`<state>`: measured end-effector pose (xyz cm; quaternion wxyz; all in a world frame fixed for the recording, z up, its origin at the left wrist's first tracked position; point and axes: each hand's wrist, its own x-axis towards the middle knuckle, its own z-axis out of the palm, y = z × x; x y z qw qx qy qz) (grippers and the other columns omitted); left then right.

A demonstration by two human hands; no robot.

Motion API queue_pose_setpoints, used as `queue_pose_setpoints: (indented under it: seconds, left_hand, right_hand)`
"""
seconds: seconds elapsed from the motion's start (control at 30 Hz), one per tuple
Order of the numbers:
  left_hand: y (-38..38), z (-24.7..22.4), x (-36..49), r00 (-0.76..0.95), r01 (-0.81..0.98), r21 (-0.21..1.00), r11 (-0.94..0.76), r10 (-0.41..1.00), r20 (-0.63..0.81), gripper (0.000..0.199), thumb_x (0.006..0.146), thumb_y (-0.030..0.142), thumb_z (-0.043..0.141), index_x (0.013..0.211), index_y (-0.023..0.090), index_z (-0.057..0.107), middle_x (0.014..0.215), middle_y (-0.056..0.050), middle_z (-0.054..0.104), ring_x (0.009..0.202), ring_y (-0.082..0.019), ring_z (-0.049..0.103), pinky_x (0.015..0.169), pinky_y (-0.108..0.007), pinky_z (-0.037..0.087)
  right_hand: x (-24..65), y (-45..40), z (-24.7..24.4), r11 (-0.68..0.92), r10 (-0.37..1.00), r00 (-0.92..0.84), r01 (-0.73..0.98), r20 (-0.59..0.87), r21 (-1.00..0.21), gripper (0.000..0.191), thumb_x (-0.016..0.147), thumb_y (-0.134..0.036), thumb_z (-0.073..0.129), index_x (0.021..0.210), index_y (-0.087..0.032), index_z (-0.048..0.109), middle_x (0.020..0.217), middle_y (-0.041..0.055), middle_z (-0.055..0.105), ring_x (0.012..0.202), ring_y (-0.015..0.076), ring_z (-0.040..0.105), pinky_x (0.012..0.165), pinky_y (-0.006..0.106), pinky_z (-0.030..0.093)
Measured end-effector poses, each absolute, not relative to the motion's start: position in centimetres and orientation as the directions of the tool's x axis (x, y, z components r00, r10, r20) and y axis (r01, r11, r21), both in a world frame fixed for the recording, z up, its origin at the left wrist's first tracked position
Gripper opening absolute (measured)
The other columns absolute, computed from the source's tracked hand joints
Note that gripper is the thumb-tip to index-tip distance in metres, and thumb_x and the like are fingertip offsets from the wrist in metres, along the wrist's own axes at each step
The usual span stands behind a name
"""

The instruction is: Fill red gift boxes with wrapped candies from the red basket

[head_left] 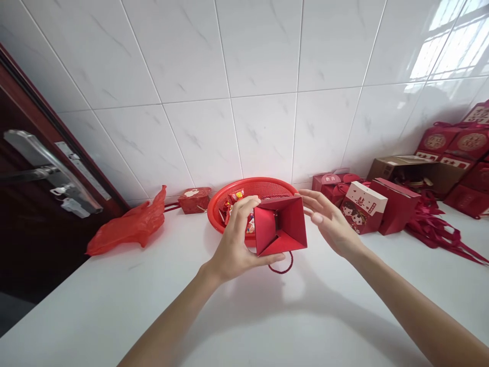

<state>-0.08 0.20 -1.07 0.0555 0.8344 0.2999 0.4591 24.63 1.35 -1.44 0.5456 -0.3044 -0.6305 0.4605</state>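
Note:
My left hand (239, 244) grips a red gift box (292, 221) between thumb and fingers, holding it above the table. One end of the box gapes toward me, showing its red inside with a folded flap. A dark red cord loop (282, 270) hangs below it. At the box's right side, my right hand (332, 221) has its fingers stretched out; whether the fingertips touch the box I cannot tell. Behind the box sits a red plastic basket (217, 196), partly hidden, with wrapped sweets (239, 195) in it.
Left on the white table (153, 306) lie a red plastic bag (130, 227) and a small red box (194, 200). Gift boxes (362, 206), ribbons (435, 224), a cardboard carton (405, 165) and stacked red boxes (469, 142) stand right. A door (34, 204) is at far left.

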Motion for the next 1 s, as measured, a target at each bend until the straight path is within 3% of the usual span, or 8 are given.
queue_pose_setpoints:
  seconds: [0.13,0.23,0.37,0.5,0.57,0.67,0.83,1.0]
  left_hand:
    - [0.3,-1.3,0.0,0.445,0.411,0.269,-0.871,0.449,0.775,0.104,0.07,0.044,0.088,0.153,0.036,0.025,0.153,-0.016,0.035,0.145,-0.037,0.036,0.114,-0.06,0.039]
    - [0.3,-1.4,-0.2,0.515,0.271,0.319,-0.908,0.417,0.749,0.11,0.071,0.05,0.086,0.157,0.039,0.017,0.164,-0.015,0.021,0.152,-0.04,0.022,0.118,-0.064,0.029]
    - [0.5,-1.4,-0.5,0.412,0.093,0.671,-0.735,0.642,0.646,0.1,0.077,0.068,0.071,0.158,0.035,0.022,0.167,-0.01,0.02,0.155,-0.036,0.016,0.123,-0.055,0.024]
    - [1.4,-0.8,-0.3,0.266,-0.1,0.966,-0.239,0.929,0.257,0.063,0.09,0.067,0.053,0.135,0.024,0.06,0.14,-0.011,0.061,0.136,-0.033,0.051,0.108,-0.045,0.044]
    - [1.8,-0.5,-0.1,0.335,-0.165,0.986,-0.026,0.939,0.082,0.059,0.088,0.068,0.053,0.112,0.018,0.072,0.117,-0.012,0.073,0.117,-0.033,0.064,0.095,-0.041,0.051]
    - [2.1,-0.3,-0.1,0.424,-0.189,0.977,0.097,0.905,-0.008,0.053,0.084,0.066,0.059,0.094,0.017,0.076,0.097,-0.011,0.077,0.104,-0.03,0.068,0.085,-0.035,0.052]
    - [2.1,-0.4,-0.7,0.53,-0.213,0.952,0.221,0.845,-0.078,0.053,0.085,0.068,0.057,0.092,0.018,0.075,0.091,-0.01,0.076,0.093,-0.027,0.07,0.079,-0.033,0.052]
    - [2.0,-0.6,-0.8,0.454,-0.327,0.918,0.226,0.889,-0.057,0.042,0.073,0.054,0.08,0.099,0.021,0.075,0.092,-0.005,0.077,0.083,-0.021,0.071,0.073,-0.029,0.054]
  right_hand:
    - [23.7,0.4,-1.2,0.33,0.843,-0.415,-0.102,0.342,-0.938,0.072,0.083,-0.065,0.068,0.142,-0.031,0.049,0.148,0.0111,0.055,0.137,0.0326,0.051,0.106,0.051,0.049]
    - [23.2,0.0,-1.1,0.301,0.864,-0.383,-0.13,0.328,-0.945,0.061,0.088,-0.057,0.068,0.14,-0.029,0.051,0.142,0.0106,0.06,0.13,0.0306,0.057,0.101,0.046,0.054]
    - [23.4,0.1,-1.4,0.257,0.896,-0.322,-0.186,0.306,-0.948,0.057,0.089,-0.054,0.067,0.137,-0.028,0.051,0.14,0.0108,0.061,0.125,0.0297,0.061,0.096,0.045,0.057]
    - [23.5,0.1,-1.3,0.271,0.896,-0.313,-0.177,0.315,-0.946,0.059,0.089,-0.06,0.063,0.138,-0.029,0.051,0.136,0.011,0.064,0.124,0.0307,0.062,0.096,0.046,0.057]
    - [23.4,-0.1,-1.2,0.268,0.897,-0.318,-0.158,0.306,-0.95,0.061,0.089,-0.061,0.064,0.138,-0.028,0.051,0.136,0.0113,0.064,0.124,0.031,0.062,0.096,0.046,0.057]
    - [23.3,-0.3,-1.2,0.275,0.901,-0.309,-0.14,0.306,-0.951,0.058,0.088,-0.058,0.066,0.136,-0.028,0.053,0.139,0.0111,0.061,0.125,0.0304,0.061,0.099,0.046,0.055]
    - [23.4,-0.4,-1.4,0.303,0.879,-0.334,-0.158,0.34,-0.94,0.057,0.091,-0.06,0.061,0.138,-0.029,0.053,0.139,0.0106,0.062,0.129,0.0314,0.057,0.102,0.048,0.053]
    - [23.1,-0.9,-0.7,0.334,0.896,-0.277,-0.096,0.347,-0.938,0.05,0.093,-0.06,0.057,0.132,-0.029,0.055,0.139,0.0092,0.06,0.124,0.0299,0.06,0.093,0.043,0.058]
